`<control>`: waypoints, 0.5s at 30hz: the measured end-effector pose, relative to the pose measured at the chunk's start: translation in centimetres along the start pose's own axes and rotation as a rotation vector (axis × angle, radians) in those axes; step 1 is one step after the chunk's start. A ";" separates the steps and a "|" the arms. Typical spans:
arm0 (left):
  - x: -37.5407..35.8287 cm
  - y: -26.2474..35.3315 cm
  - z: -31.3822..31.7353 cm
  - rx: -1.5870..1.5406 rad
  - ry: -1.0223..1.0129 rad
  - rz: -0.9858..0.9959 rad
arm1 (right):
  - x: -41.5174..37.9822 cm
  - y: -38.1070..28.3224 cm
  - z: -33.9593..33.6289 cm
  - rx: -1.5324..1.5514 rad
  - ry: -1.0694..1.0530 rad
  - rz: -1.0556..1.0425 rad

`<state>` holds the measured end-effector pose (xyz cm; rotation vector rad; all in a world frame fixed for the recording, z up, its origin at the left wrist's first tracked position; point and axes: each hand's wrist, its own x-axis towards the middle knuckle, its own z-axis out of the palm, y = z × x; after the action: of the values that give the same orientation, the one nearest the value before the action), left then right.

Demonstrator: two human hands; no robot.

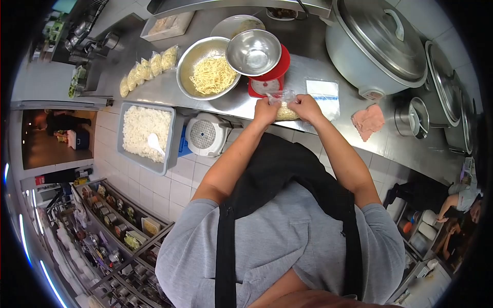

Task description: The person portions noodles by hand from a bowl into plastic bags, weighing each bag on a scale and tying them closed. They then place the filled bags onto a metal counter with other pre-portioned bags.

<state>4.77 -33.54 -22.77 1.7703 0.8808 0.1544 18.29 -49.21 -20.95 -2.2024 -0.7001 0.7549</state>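
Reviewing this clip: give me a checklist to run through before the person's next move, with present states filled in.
1. Bag secured: ok; left hand and right hand both grip its upper part.
2. Bag sealed: cannot tell; the hands partly cover its top.
3. Scale dial readable: not ok; too small to read here.
4. Small bowl ready for another portion: likely ok; no noodles visible in it.
5. Noodles left: ok; a heap lies in the large bowl.
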 end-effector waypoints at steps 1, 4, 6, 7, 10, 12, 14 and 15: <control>0.0 0.5 -0.4 0.000 0.002 0.000 | -0.2 0.3 0.3 0.000 -0.001 -0.002; -0.4 1.1 -1.2 -0.195 -0.154 -0.166 | -1.5 0.4 0.6 -0.055 0.130 -0.107; -1.2 1.1 -2.1 -0.222 -0.206 -0.219 | -2.6 0.0 -0.1 -0.030 -0.033 -0.067; -1.8 1.1 -2.7 -0.237 -0.262 -0.270 | -3.3 -0.2 0.0 -0.031 -0.036 -0.067; -3.9 0.1 -4.0 -0.181 -0.303 -0.189 | -5.2 0.2 1.5 0.057 0.013 -0.216; -5.5 1.2 -5.3 -0.086 -0.297 -0.095 | -6.0 0.0 1.9 -0.037 -0.018 -0.257; -4.2 -2.4 -5.5 -0.221 -0.366 -0.014 | -5.7 -0.6 2.1 -0.058 -0.115 -0.263; -4.2 -2.9 -6.4 -0.297 -0.424 -0.024 | -5.6 -0.7 2.4 0.013 -0.195 -0.222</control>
<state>-2.90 -30.90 -21.46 1.4402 0.5399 -0.1010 12.66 -51.38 -20.09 -2.0140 -1.0151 0.8617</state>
